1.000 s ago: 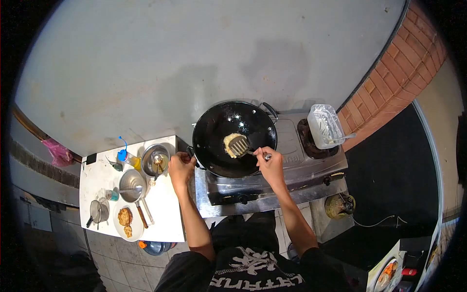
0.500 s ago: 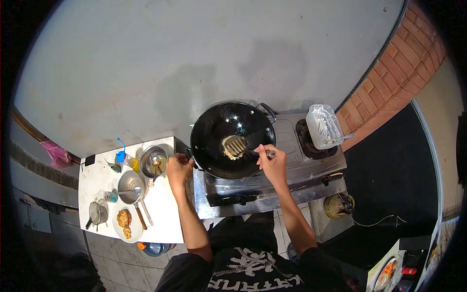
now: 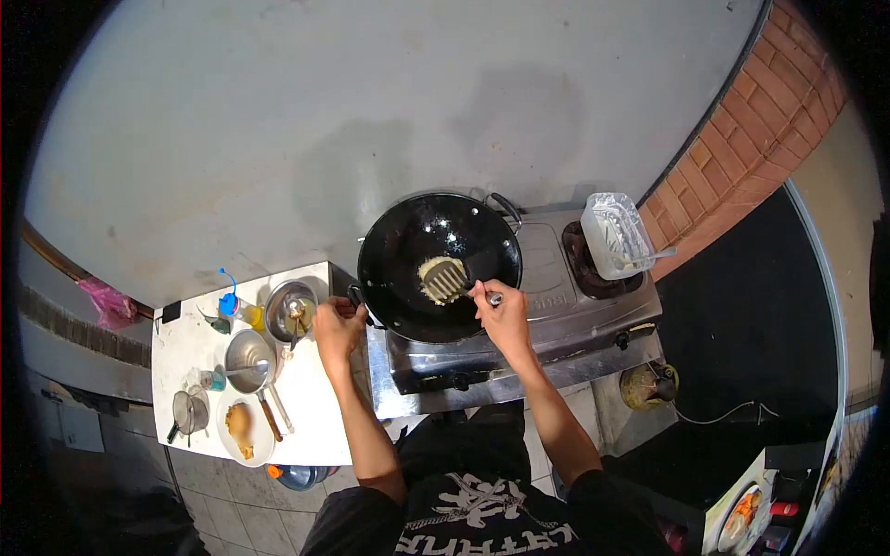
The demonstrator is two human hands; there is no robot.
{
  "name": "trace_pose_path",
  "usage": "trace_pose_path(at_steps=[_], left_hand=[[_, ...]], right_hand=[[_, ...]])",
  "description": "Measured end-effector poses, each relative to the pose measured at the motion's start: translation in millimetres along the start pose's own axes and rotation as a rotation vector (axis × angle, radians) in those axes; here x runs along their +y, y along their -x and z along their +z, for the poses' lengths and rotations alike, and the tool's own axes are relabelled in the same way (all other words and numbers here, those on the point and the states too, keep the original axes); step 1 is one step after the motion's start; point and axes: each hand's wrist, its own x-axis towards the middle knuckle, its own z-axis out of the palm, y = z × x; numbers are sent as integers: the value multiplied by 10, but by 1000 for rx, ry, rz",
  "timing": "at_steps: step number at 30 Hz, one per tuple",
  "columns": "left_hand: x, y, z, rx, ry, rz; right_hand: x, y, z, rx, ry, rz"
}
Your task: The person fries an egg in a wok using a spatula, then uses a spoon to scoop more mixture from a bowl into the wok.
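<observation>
A black wok (image 3: 389, 246) sits on the left burner of a steel gas stove (image 3: 547, 259). In its bottom lies a pale, round frying patty (image 3: 431, 271), partly covered by a slotted spatula (image 3: 447, 278). My right hand (image 3: 502, 320) is closed around the spatula's handle, over the wok's near right side. At the wok's left rim, my left hand (image 3: 338, 329) has its fingers closed on the dark loop handle (image 3: 356, 295).
On the white table (image 3: 315, 417) at left are a plate (image 3: 264, 452) with fried food, metal bowls (image 3: 271, 315), a strainer (image 3: 192, 413) and an oil bottle (image 3: 248, 313). A plastic container (image 3: 612, 264) stands on the right burner. A gas cylinder (image 3: 649, 385) sits below.
My right hand and the spatula have shifted slightly left, with the blade over the patty. My left hand stays at the wok handle.
</observation>
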Motion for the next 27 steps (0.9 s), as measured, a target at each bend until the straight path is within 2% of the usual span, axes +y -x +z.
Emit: trace_pose_path(at_steps=[6, 14, 16, 20, 27], left_hand=[[-26, -41, 0, -67, -47, -33], [-62, -19, 30, -43, -2, -5], [-87, -20, 31, -26, -19, 39], [-43, 11, 25, -23, -20, 21], [-69, 30, 62, 16, 2, 41]], right_hand=[[52, 33, 45, 31, -38, -43], [-223, 2, -215, 41, -169, 93], [-251, -50, -324, -57, -139, 130], [-288, 6, -249, -41, -157, 142], [-43, 19, -28, -18, -47, 17]])
